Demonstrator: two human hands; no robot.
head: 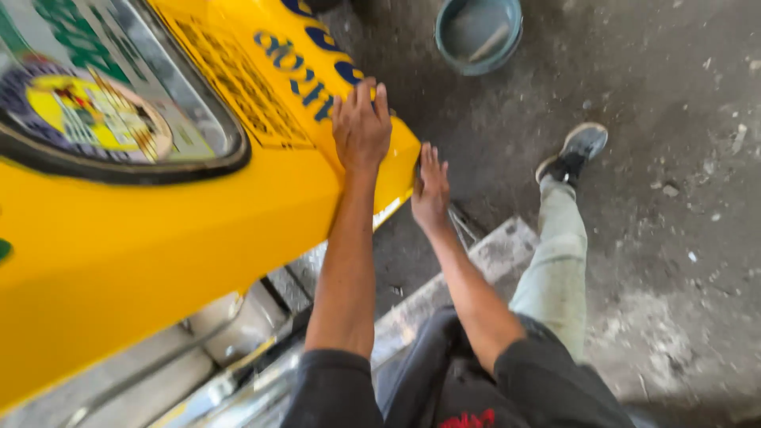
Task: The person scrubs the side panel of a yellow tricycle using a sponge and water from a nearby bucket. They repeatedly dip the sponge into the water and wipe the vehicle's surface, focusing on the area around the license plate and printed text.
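— Where are your 2 hands resting now?

— I am pressing my left hand (pixel 361 125) flat on the top of the yellow body panel (pixel 158 238), close to its corner, with the fingers (pixel 366 97) stretched out and lying together over the blue lettering (pixel 311 63). It is grasping nothing.

— And the other 1?

— My right hand (pixel 430 190) is lying against the edge of the same corner, just beside and lower than the left. Its fingers are also spread open, touching the panel's side, not closing around anything.

— What is lying around you?

— The panel's window (pixel 119 87) is sitting well to the left of my fingers. A grey bowl (pixel 478 33) is standing on the concrete floor (pixel 674 198), far ahead, and my shoe (pixel 577 150) is resting to the right.
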